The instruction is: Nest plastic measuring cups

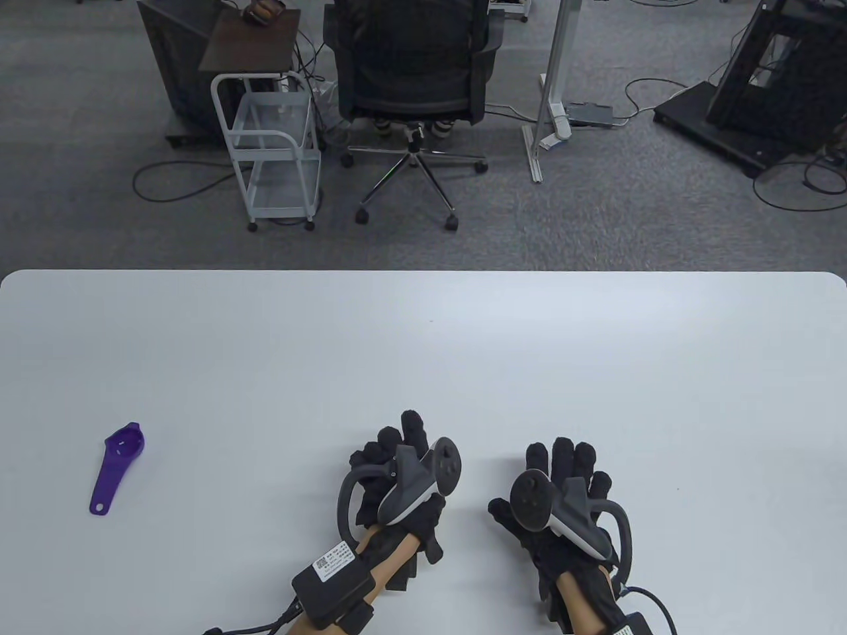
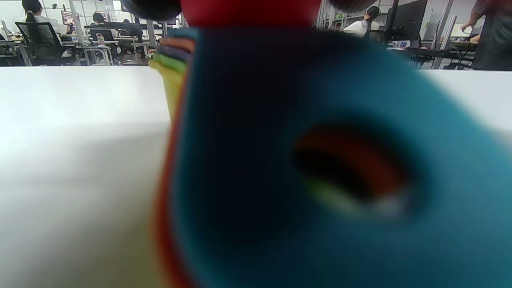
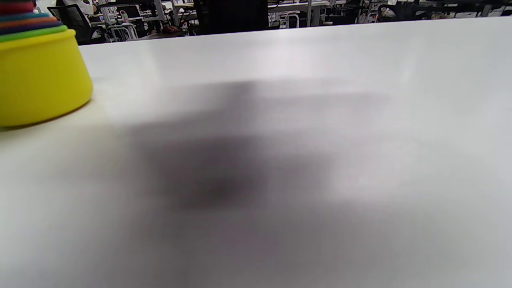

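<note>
Covering the nested cups (image 3: 40, 76), the left hand (image 1: 397, 483) hides its fingers' grip; right hand (image 1: 562, 503) lies flat, fingers spread, holding nothing.

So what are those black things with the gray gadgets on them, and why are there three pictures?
Those are a person's two hands in black gloves. The gray gadgets are trackers strapped on the backs. One camera looks down at the white table; the others ride on each wrist. The left hand covers a stack of colored cups, yellow at the bottom; their handles fill its wrist view, so its grip is hidden. The right hand rests flat, holding nothing. A purple scoop lies alone far to the left.
</note>
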`<state>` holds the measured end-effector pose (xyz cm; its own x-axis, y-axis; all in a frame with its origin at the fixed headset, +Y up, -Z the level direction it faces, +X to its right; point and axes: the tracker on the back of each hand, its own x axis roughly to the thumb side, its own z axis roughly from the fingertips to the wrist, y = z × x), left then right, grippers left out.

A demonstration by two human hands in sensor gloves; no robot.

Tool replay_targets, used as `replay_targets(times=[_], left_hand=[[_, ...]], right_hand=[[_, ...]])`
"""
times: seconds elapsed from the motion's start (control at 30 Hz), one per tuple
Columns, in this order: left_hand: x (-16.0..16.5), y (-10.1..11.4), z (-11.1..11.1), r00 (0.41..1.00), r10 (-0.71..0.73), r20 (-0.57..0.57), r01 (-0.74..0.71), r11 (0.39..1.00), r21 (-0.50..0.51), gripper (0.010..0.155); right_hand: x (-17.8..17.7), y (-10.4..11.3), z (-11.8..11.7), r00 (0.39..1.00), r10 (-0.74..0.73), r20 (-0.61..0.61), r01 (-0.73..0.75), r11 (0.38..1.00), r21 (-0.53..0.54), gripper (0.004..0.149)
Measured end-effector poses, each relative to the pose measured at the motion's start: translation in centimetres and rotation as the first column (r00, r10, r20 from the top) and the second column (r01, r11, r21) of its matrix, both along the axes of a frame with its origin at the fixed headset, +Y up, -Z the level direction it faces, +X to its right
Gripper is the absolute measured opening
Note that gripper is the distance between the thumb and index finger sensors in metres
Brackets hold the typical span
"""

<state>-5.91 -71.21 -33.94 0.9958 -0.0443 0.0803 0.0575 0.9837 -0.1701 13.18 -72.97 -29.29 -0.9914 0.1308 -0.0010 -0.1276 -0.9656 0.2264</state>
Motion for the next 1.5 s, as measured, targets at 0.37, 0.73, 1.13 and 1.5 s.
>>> replay_targets(times=[0.37,0.73,1.13,1.5], left_hand=[[0.0,-1.2,-0.4,1.000,-0.023,-0.005,0.023,0.998,-0.058,0.088],[-7.1,9.5,1.1,0.950,0.200,0.240,-0.240,0.959,0.152,0.089],[-34.4,-0.5,-4.9,0.937,0.042,-0.346,0.004,0.991,0.132,0.074],[-38.9,-4.2,-6.0,0.925,-0.026,-0.380,-0.048,0.982,-0.183,0.064]], right_hand=[[-0.2,-0.1,0.1,1.000,-0.003,-0.001,0.003,0.999,-0.043,0.098],[-0.2,0.1,0.3,1.000,-0.018,-0.003,0.018,0.999,-0.040,0.098],[-0.4,-0.4,-0.3,1.000,-0.011,0.008,0.012,0.997,-0.082,0.098],[-0.1,-1.3,-0.3,1.000,-0.025,0.009,0.026,0.990,-0.137,0.099]])
